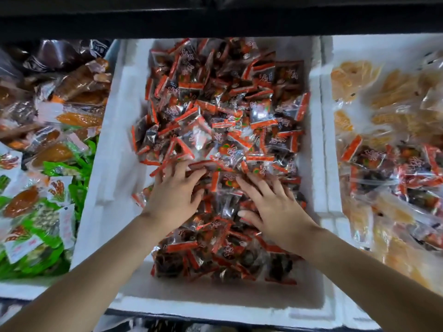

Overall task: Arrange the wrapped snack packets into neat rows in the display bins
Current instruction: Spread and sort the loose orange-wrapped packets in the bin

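Little looks done: the red-edged clear plastic snack packets [215,104] lie jumbled in the white foam display bin [110,164], the left hand [172,195] and right hand [275,207] pressing them, fingers straight and released, no rows formed.

Across the top we see a black shelf edge [215,17] running the full width. At the far left we find glossy dark brown bags [60,53], below them clear-wrapped orange-brown dried pieces [79,119], and nearest us bright green plastic packets [55,248]. On the right we see clear bags of pale yellow dried slices [395,87].
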Demonstrator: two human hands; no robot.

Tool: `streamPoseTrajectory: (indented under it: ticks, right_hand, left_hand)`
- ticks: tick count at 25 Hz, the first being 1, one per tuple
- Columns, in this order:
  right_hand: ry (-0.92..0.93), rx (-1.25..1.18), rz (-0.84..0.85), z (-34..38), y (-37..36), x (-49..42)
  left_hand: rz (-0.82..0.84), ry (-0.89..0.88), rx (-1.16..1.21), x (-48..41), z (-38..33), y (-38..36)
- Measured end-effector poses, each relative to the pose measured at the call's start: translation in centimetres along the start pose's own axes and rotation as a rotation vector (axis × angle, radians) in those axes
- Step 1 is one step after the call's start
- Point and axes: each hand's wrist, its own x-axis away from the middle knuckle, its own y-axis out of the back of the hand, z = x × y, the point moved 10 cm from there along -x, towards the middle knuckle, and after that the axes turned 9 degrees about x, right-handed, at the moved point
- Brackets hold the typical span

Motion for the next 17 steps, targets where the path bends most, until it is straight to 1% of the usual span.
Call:
streamPoseTrajectory:
  ticks: [2,3,5,7,9,10,12,13,14,15,17]
  right_hand:
    - [0.037,-0.144,-0.118,-1.1,2.0,2.1]
    - [0.035,-0.190,-0.196,-2.3,3.2,3.7]
    - [0.006,-0.181,-0.397,-5.6,5.1,7.2]
    - [-0.038,-0.201,-0.476,-10.4,5.1,10.4]
    - [-0.131,-0.127,-0.484,-16.0,4.7,12.9]
    - [-0.187,-0.071,-0.443,-18.6,4.1,13.6]
    - [-0.260,-0.003,-0.318,-22.4,2.3,14.7]
    - [-0.287,-0.031,-0.242,-23.7,1.0,15.1]
    - [-0.296,-0.073,-0.191,-24.4,0.0,15.3]
    - [-0.282,-0.094,-0.186,-24.7,-0.3,15.2]
    - [-0.251,-0.126,-0.245,-25.3,0.7,14.7]
  left_hand:
    - [-0.193,-0.109,-0.006,0.4,-4.0,1.9]
    - [-0.261,-0.174,0.031,0.4,-6.8,2.5]
    - [-0.306,-0.305,0.150,0.1,-12.8,3.1]
    - [-0.307,-0.411,0.237,-1.0,-19.0,3.1]
    - [-0.290,-0.482,0.266,-2.6,-24.9,2.5]
    - [-0.238,-0.477,0.280,-3.7,-27.2,1.6]
    - [-0.033,-0.362,0.298,-6.1,-30.3,-1.1]
    - [0.062,-0.290,0.304,-7.3,-31.3,-2.5]
    - [0.112,-0.238,0.297,-8.3,-31.9,-3.4]
    - [0.120,-0.210,0.292,-9.1,-32.2,-3.8]
    - [0.063,-0.219,0.279,-10.3,-32.5,-3.2]
